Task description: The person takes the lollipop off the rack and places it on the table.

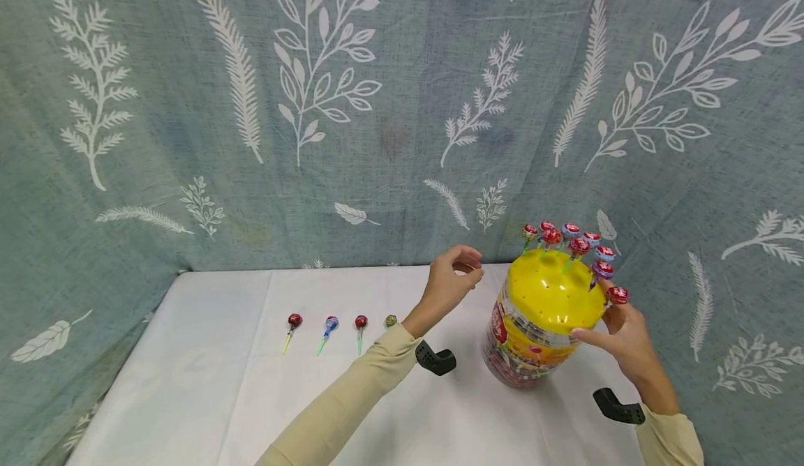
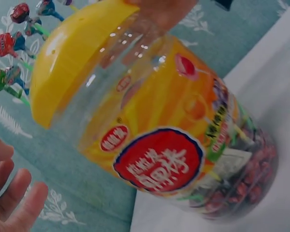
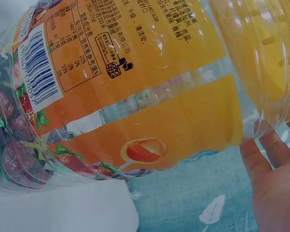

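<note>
A clear plastic candy jar (image 1: 534,344) with an orange label and a yellow lid (image 1: 555,295) stands on the right of the table. Lollipops (image 1: 578,246) stand by their sticks in holes along the lid's back and right edges; more candies (image 2: 251,181) show at the jar's bottom. My right hand (image 1: 618,337) grips the jar just below the lid, thumb at the front, fingers round the right side. To the left of the jar my left hand (image 1: 447,284) hovers over the table, fingers loosely bent and holding nothing. In the left wrist view its fingertips (image 2: 29,200) are apart from the jar.
On the white table (image 1: 207,354) lie a red lollipop (image 1: 294,320), a blue lollipop (image 1: 331,324), another red lollipop (image 1: 361,322) and a green lollipop (image 1: 391,321), partly hidden by the left forearm. A patterned curtain (image 1: 389,138) hangs behind the table.
</note>
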`<action>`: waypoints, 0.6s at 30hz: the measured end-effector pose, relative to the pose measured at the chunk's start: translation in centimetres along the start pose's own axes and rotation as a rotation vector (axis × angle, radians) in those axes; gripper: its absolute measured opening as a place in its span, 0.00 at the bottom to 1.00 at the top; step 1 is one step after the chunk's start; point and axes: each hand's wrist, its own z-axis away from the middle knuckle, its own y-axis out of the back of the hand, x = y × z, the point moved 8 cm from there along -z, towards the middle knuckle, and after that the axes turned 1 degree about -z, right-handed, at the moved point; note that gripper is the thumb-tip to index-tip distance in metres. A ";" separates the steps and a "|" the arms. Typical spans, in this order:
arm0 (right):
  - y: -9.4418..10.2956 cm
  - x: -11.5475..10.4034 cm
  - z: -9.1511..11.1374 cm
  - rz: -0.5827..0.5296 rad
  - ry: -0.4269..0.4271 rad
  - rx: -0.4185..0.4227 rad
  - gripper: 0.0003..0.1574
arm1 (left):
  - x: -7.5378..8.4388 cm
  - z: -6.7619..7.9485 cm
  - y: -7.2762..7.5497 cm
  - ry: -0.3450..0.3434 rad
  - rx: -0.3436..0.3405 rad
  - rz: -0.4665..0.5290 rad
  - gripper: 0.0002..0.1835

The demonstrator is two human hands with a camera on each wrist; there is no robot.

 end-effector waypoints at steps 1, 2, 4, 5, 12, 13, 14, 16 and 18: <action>0.0 0.0 0.0 0.013 -0.003 0.001 0.56 | 0.2 -0.2 -0.1 -0.008 -0.007 -0.007 0.10; 0.0 0.1 -0.1 0.020 -0.005 0.000 0.56 | 0.5 -0.4 -0.3 -0.018 -0.012 -0.006 0.10; 0.0 0.2 -0.1 0.043 -0.013 0.002 0.56 | 1.0 -0.7 -0.5 -0.036 -0.018 -0.004 0.10; 0.0 0.2 -0.1 0.047 -0.016 0.001 0.56 | 1.3 -0.9 -0.7 -0.046 -0.021 -0.001 0.11; 0.0 0.4 -0.1 0.050 -0.021 0.002 0.57 | 2.8 -2.4 -1.8 -0.122 -0.028 0.028 0.14; 0.0 0.3 -0.1 0.046 -0.016 0.000 0.57 | 3.0 -2.6 -2.0 -0.135 -0.030 0.038 0.15; 0.0 0.3 -0.1 0.044 -0.011 0.000 0.57 | 3.2 -2.8 -2.2 -0.148 -0.033 0.050 0.16; 0.0 0.2 -0.1 0.033 0.003 -0.005 0.57 | 3.7 -3.1 -2.6 -0.174 -0.045 0.076 0.18; 0.0 0.1 -0.1 0.007 0.015 -0.009 0.57 | 4.4 -3.2 -2.8 -0.190 -0.062 0.101 0.19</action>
